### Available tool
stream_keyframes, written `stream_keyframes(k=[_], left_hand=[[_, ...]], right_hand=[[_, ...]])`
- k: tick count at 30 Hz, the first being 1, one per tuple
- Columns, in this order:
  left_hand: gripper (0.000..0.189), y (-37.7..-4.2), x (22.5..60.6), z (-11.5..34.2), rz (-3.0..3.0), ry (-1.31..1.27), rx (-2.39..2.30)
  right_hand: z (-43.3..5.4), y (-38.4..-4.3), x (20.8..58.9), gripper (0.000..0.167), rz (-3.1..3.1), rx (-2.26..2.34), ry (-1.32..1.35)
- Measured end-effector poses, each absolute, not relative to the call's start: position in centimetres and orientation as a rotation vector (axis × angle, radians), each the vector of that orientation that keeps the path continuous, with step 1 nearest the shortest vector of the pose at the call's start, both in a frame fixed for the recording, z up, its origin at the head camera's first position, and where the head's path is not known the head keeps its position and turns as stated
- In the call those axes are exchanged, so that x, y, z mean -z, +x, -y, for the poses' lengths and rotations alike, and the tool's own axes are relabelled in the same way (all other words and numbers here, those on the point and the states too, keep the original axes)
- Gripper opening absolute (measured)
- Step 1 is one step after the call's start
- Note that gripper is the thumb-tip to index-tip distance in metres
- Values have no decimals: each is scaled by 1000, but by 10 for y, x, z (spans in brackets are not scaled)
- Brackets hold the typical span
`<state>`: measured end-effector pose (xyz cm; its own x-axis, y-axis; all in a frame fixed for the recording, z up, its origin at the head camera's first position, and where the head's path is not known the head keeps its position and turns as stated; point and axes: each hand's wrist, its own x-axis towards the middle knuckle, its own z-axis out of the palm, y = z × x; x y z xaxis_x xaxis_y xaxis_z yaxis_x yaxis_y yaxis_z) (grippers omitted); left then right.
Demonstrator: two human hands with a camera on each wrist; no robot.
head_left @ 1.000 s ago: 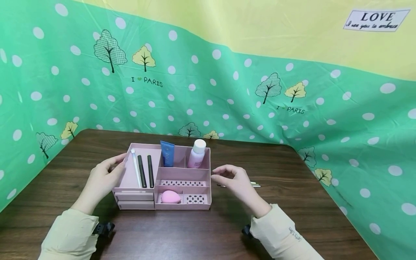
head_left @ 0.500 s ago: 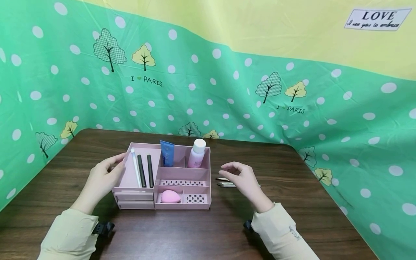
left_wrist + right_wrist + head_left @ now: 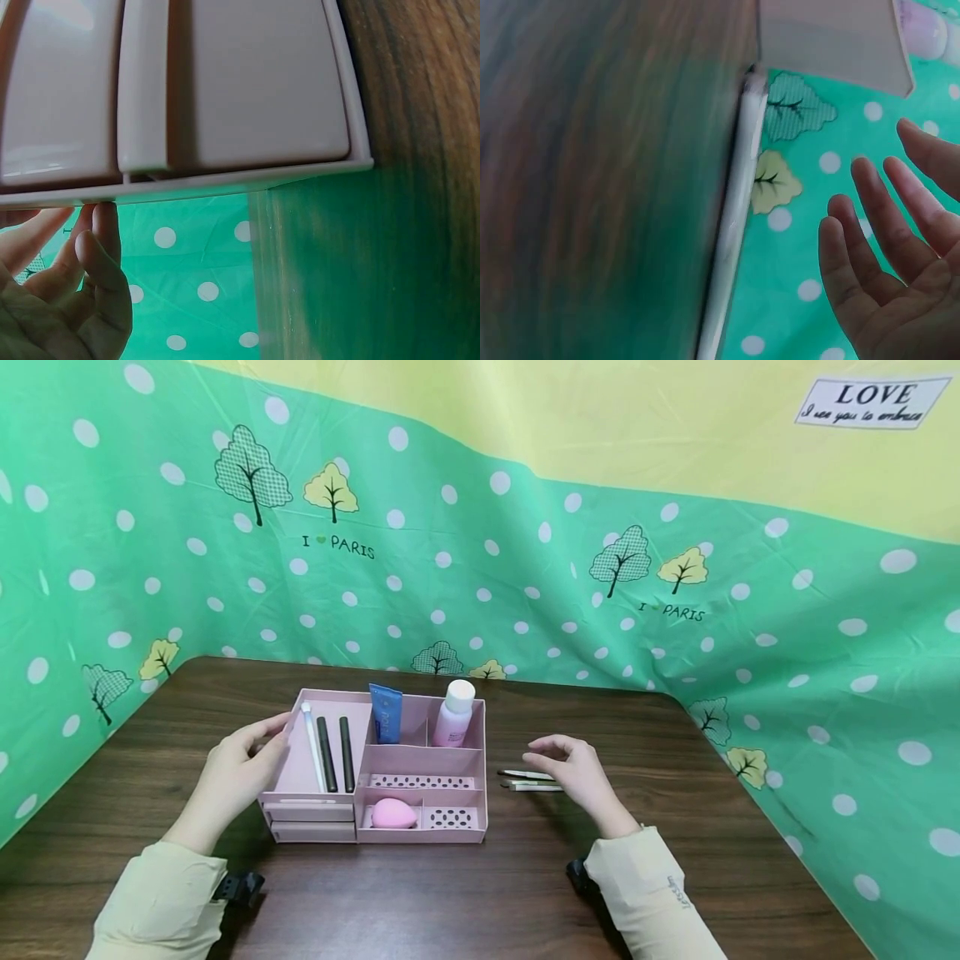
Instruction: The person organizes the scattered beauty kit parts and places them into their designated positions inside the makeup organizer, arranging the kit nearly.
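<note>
My left hand (image 3: 232, 772) rests against the left side of a pink desk organizer (image 3: 422, 762). In the left wrist view its fingertips touch the outer wall beside two drawers (image 3: 262, 82). My right hand (image 3: 583, 777) hovers right of the organizer with fingers relaxed and nothing between them. Below it lie several thin brushes (image 3: 531, 787) with pale handles and dark ends, partly hidden by the hand. The right wrist view shows one pale handle (image 3: 739, 180) up close, apart from the fingers.
In the organizer, a white-handled brush (image 3: 313, 747) and two black pens or pencils (image 3: 347, 756) lie on the left. A blue tube (image 3: 386, 714) and pink bottle (image 3: 453, 718) stand behind. A pink makeup sponge (image 3: 393, 814) sits in front. A patterned curtain (image 3: 480, 568) surrounds the dark table (image 3: 420, 893).
My right hand has drawn away from the organizer's right side toward the right, uncovering more of the brushes. My left hand and the organizer have not visibly moved.
</note>
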<state>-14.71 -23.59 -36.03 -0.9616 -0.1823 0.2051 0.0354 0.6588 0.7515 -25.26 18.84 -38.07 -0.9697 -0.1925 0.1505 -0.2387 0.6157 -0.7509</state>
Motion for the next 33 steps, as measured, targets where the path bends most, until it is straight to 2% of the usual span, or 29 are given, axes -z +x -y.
stream_keyframes(k=[15, 33], left_hand=[[43, -146, 360, 235, 2578, 96, 1174], [43, -147, 361, 236, 2577, 92, 1168]], right_hand=[[-200, -273, 385, 25, 2932, -1072, 458], [-207, -281, 387, 22, 3134, -989, 496]])
